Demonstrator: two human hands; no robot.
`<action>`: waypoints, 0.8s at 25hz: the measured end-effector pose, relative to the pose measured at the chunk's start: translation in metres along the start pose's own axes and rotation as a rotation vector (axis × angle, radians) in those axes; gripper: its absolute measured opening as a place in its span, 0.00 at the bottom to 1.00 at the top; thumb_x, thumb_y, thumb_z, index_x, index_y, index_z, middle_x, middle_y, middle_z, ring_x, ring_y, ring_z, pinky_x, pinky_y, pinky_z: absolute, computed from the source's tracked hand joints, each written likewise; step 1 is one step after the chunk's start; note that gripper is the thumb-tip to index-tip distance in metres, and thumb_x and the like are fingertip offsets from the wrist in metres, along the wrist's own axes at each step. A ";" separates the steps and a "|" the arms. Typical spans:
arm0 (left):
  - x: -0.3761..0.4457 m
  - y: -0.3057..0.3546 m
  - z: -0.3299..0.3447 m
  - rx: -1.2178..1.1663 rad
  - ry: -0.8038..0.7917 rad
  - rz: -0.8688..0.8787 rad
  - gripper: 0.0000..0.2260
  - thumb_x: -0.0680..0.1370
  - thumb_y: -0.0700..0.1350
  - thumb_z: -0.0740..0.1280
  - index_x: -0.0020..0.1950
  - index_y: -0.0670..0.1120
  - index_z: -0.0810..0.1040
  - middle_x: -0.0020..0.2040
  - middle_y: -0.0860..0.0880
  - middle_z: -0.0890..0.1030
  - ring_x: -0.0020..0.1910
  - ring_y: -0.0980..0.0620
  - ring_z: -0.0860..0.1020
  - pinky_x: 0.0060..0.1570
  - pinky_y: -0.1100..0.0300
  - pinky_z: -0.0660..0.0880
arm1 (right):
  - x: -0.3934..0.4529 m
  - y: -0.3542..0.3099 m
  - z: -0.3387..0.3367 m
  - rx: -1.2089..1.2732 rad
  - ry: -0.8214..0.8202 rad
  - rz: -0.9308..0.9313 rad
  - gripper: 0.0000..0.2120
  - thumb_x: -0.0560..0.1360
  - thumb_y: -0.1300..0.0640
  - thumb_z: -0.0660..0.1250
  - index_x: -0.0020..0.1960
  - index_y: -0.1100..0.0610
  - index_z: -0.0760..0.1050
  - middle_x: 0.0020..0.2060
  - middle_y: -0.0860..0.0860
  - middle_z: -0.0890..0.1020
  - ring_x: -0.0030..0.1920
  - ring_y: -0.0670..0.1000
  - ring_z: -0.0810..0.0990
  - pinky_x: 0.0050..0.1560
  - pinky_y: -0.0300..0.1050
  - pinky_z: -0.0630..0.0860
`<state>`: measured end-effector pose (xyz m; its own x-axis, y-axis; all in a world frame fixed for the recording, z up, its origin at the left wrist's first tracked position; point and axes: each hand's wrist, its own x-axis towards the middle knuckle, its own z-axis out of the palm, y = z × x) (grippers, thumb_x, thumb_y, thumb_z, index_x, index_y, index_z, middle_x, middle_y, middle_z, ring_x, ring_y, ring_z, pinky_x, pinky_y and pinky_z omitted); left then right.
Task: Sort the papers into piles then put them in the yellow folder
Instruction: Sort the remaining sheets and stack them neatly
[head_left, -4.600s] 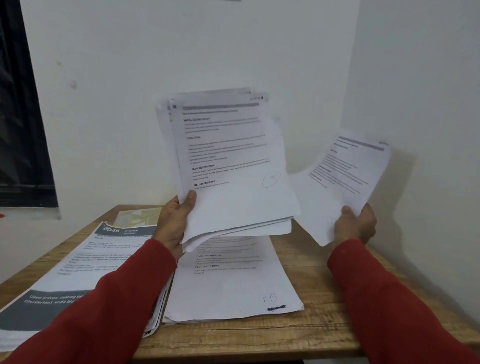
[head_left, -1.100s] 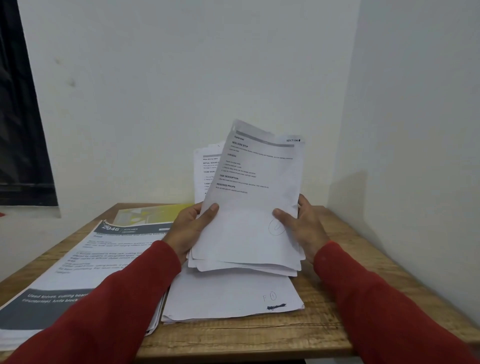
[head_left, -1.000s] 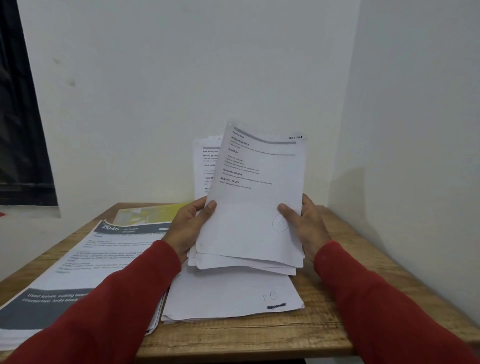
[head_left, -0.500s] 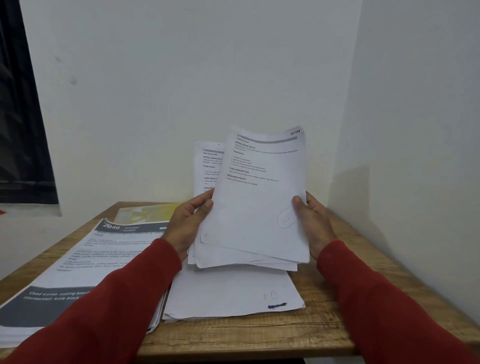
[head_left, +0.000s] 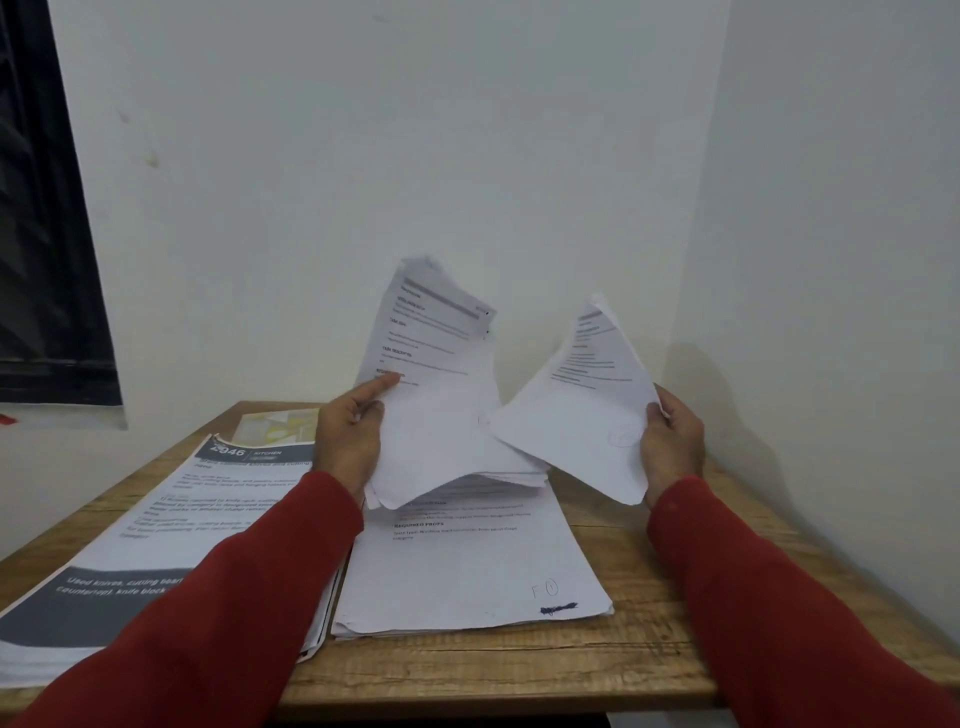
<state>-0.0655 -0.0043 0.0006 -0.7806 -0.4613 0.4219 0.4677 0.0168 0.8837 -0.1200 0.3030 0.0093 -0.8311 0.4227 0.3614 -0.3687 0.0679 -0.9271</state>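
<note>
Head view: my left hand (head_left: 345, 441) is pinching the floppy stack (head_left: 431, 415), my right hand (head_left: 670, 441) is pinching one thin sheet (head_left: 576, 415) by its edge.

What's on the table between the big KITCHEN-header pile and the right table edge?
In the head view, one pile of white sheets, marked "F 1" near its corner, then bare wooden table out to the right edge.

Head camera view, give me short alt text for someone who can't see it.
Left hand holds a paper stack; right hand holds one sheet apart, above two piles on a wooden table.
</note>
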 end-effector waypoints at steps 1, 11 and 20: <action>0.000 0.004 0.000 -0.054 0.016 -0.003 0.20 0.81 0.32 0.61 0.57 0.55 0.84 0.62 0.54 0.82 0.63 0.52 0.79 0.67 0.50 0.74 | 0.000 -0.001 -0.002 -0.059 0.071 -0.007 0.19 0.83 0.64 0.55 0.65 0.51 0.79 0.57 0.50 0.83 0.56 0.52 0.81 0.59 0.44 0.76; -0.011 0.024 0.007 -0.300 -0.217 -0.039 0.17 0.82 0.35 0.63 0.66 0.50 0.80 0.65 0.53 0.81 0.64 0.51 0.79 0.64 0.53 0.76 | -0.023 -0.014 0.009 0.179 -0.292 0.064 0.14 0.84 0.59 0.59 0.65 0.53 0.78 0.54 0.52 0.85 0.54 0.53 0.84 0.57 0.50 0.80; -0.017 0.009 0.014 0.036 -0.249 0.162 0.31 0.81 0.32 0.62 0.78 0.59 0.63 0.73 0.57 0.71 0.73 0.57 0.69 0.74 0.51 0.67 | -0.039 -0.017 0.019 0.281 -0.650 0.157 0.29 0.79 0.33 0.58 0.69 0.51 0.75 0.61 0.50 0.83 0.61 0.52 0.82 0.62 0.53 0.77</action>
<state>-0.0534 0.0162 0.0042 -0.7766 -0.2180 0.5911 0.5832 0.1063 0.8053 -0.0892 0.2678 0.0131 -0.9303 -0.2201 0.2933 -0.2452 -0.2214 -0.9438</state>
